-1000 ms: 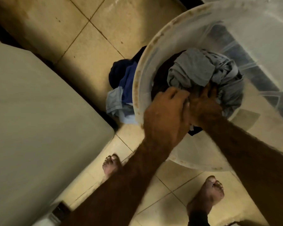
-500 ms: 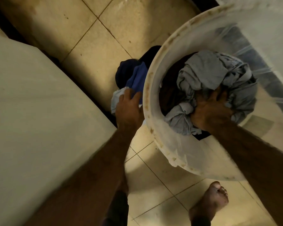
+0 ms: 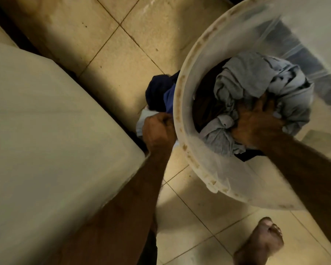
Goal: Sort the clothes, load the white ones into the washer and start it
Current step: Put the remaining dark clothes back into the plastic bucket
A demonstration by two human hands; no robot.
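Sorting in progress, by the look of it: translucent basket [image 3: 182, 119] tipped toward the person so its mouth faces up and the load can be reached from above; dark heap [image 3: 158, 92] parked on the tiled floor [image 3: 107, 60] just outside the basket's rim, probably the coloured reject pile, kept apart from anything bound for the washer [image 3: 52, 131]. Right hand [image 3: 256, 124] sunk inside the basket, fingers curled into the grey garment [image 3: 250, 75] and bunching its folds, seemingly to lift it clear or to dig beneath it; darker cloth visible under and beside that grey bundle. Left hand [image 3: 158, 131] down outside the basket, between the rim and the washer's corner, fingers closed and pinching the pale cloth [image 3: 141, 121] lying at the near edge of the floor heap. Pale cloth partly hidden under the knuckles, touching the dark heap above it and close against the basket wall; likely a white piece being pulled out for the wash, though dim light leaves its true colour uncertain. Washer filling the left of the view as a plain pale top, lid apparently down, nothing seen going in yet. Bare foot [image 3: 260, 243] planted on the floor below the basket, well apart from both hands. Loading and starting judged still to come.
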